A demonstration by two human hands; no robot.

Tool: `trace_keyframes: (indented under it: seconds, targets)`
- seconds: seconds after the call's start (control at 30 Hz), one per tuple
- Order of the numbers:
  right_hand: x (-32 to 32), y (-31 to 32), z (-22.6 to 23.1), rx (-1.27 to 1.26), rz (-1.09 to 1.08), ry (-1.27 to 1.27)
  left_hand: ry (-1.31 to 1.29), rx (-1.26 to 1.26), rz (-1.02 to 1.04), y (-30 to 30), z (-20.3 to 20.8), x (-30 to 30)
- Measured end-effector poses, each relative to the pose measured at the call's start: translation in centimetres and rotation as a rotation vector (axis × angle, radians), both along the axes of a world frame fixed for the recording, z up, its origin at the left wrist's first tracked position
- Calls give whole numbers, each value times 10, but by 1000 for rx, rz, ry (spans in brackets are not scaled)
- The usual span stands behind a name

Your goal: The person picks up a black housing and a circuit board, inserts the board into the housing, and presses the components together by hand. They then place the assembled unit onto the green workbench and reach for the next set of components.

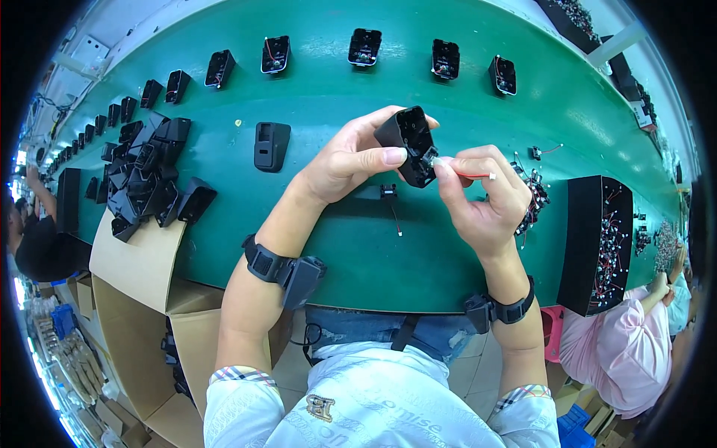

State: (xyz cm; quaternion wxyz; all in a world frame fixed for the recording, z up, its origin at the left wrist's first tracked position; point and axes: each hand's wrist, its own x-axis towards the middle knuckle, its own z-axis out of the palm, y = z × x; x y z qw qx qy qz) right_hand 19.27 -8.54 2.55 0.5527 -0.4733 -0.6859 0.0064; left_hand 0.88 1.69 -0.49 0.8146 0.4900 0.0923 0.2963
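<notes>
Small part (431, 155) at black casing's (413, 133) right edge
Left hand (358, 158) clamps the casing, long axis near-to-far — right hand (485, 200), just rightward, pinches the part.

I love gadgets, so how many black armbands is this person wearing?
2: one armband on the left forearm, one on the right forearm. Sleeves could hide more.

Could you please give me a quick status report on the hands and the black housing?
Left hand gripping black housing. Right hand at its open side, holding red wire. Nothing visible blocking the hands.
</notes>
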Motion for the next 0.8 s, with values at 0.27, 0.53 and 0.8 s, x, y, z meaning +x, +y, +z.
trace_keyframes:
  seconds: [0.27, 0.53, 0.8]
  targets:
    - [2, 2, -4, -75, 56, 7, 13, 21, -2, 1, -3, -1]
    - [-7, -3, -9, -164, 19, 97, -21, 46, -29, 0, -8, 2]
    - [2, 1, -6, -145, 64, 8, -30, -34, -48, -4, -5, 3]
